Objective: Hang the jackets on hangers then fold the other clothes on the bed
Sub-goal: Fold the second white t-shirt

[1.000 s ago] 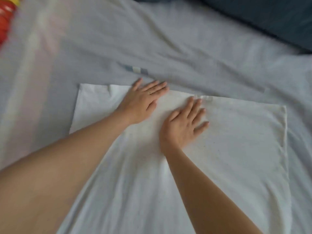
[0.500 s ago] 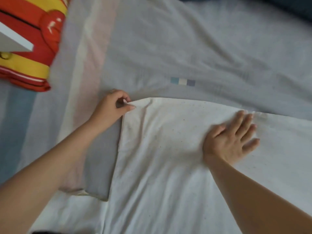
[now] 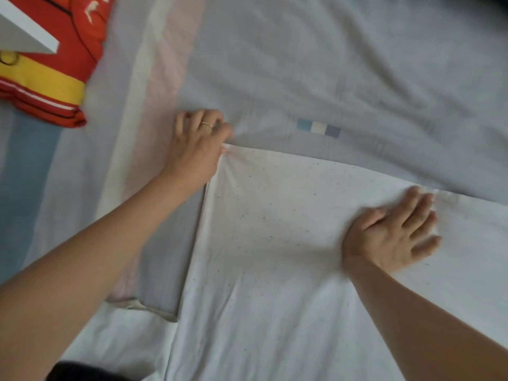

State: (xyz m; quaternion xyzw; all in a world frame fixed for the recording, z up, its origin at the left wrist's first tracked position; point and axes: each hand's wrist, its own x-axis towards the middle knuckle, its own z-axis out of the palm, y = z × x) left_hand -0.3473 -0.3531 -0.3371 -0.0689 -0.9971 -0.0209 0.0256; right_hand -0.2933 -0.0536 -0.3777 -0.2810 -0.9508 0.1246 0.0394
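A white garment (image 3: 275, 243) with tiny dark specks lies spread flat on the bed. My left hand (image 3: 196, 149) sits at its far left corner, fingers curled, pinching the corner of the cloth. My right hand (image 3: 393, 237) lies flat on the garment near its far edge, fingers straight and spread, pressing the fabric down.
The bed sheet (image 3: 357, 64) is grey with pale pink, cream and blue stripes at the left. A red and yellow cloth (image 3: 46, 86) lies at the far left under a white shelf corner (image 3: 24, 34). A dark item (image 3: 82, 372) shows at the bottom edge.
My left hand slid from the garment's middle out to its left corner and took hold of it. My right hand moved right along the far edge, staying flat.
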